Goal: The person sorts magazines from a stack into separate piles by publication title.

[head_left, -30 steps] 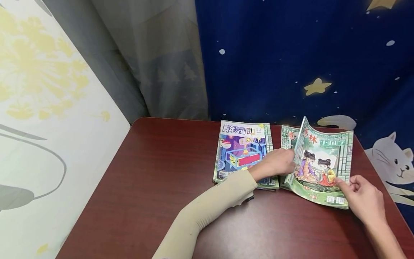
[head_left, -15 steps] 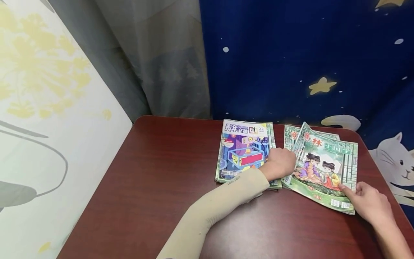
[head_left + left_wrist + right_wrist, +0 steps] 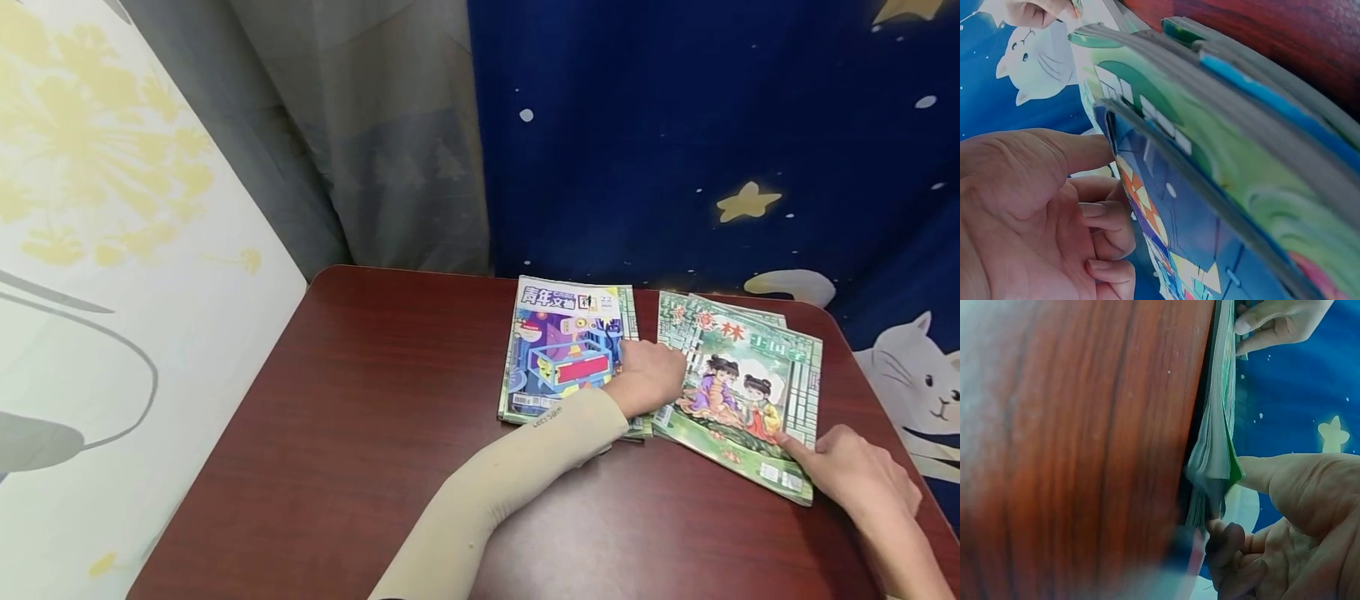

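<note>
My right hand holds the lower right corner of a green magazine with two cartoon girls on its cover. Its thumb lies on the cover; in the right wrist view, curled fingers reach the lower corner of the pages. My left hand, fingers curled, grips at the green magazine's left edge, between it and the purple-covered magazine on the left stack. Its fingertips are hidden in the head view. In the left wrist view, its thumb touches a magazine edge beside a blue cover.
Another green magazine shows beneath the held one. More magazines lie under the purple one. Both stacks are near the back edge of the dark red table. A blue curtain hangs behind, and a white panel stands at left.
The green magazine's raised left side has come down flatter onto the stack, and the magazine has turned slightly askew. My right hand has moved slightly down with its corner.
</note>
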Demonstrator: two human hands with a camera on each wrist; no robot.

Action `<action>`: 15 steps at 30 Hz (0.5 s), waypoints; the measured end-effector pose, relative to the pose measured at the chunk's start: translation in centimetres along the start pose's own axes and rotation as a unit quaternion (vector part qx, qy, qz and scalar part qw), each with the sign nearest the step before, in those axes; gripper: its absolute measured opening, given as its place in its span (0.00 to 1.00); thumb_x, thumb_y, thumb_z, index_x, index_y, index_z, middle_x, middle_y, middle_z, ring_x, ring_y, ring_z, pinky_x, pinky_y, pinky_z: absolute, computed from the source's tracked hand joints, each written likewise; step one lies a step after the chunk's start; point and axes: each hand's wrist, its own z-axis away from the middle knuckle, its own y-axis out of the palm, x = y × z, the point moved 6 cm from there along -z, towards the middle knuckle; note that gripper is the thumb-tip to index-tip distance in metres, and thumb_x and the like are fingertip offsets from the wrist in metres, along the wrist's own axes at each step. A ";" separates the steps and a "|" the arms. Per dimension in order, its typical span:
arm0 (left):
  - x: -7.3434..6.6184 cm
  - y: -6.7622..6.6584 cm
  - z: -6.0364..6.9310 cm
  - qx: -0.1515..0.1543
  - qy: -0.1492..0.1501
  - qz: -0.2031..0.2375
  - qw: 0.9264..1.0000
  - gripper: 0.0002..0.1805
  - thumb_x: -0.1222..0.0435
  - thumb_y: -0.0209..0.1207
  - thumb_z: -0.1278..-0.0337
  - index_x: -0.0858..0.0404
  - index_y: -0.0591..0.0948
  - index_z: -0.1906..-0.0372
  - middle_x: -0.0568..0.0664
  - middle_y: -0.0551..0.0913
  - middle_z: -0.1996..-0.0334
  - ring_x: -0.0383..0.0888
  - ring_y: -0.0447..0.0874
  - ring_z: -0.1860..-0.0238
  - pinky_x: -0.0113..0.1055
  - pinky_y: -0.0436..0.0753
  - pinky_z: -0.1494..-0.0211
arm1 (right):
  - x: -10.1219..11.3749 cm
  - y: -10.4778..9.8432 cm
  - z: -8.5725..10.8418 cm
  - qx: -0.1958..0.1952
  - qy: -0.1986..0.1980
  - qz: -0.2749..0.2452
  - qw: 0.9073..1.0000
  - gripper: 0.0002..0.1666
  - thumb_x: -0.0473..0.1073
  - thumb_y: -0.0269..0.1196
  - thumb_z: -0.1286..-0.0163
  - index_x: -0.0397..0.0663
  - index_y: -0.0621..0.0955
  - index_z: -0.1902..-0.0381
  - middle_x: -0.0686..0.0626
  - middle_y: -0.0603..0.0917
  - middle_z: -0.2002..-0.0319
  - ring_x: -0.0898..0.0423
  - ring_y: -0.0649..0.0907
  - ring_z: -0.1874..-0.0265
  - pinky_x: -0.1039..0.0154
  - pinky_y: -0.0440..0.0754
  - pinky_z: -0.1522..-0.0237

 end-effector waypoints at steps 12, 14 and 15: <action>0.3 0.6 1.0 0.010 0.007 -0.014 1.000 0.10 0.46 0.56 0.26 0.31 0.85 0.49 0.29 0.88 0.47 0.39 0.85 0.47 0.50 0.74 0.36 | 4.0 -0.5 0.1 -0.056 -0.078 -0.021 0.995 0.49 0.66 0.74 0.38 0.31 0.69 0.43 0.25 0.71 0.50 0.27 0.78 0.55 0.32 0.72 0.60; -0.4 0.7 1.4 0.008 0.016 -0.018 1.000 0.09 0.45 0.57 0.27 0.30 0.86 0.51 0.28 0.88 0.48 0.38 0.85 0.49 0.49 0.74 0.36 | 5.2 -0.3 0.6 -0.070 -0.132 -0.024 0.988 0.46 0.64 0.75 0.37 0.30 0.71 0.44 0.25 0.73 0.51 0.29 0.78 0.55 0.34 0.74 0.60; -0.6 0.7 1.5 0.007 0.018 -0.019 1.000 0.09 0.45 0.57 0.28 0.30 0.86 0.52 0.27 0.88 0.49 0.37 0.85 0.50 0.49 0.74 0.37 | 6.0 -0.2 0.9 -0.078 -0.164 -0.028 0.983 0.45 0.63 0.74 0.37 0.29 0.72 0.45 0.26 0.75 0.52 0.31 0.78 0.56 0.35 0.74 0.61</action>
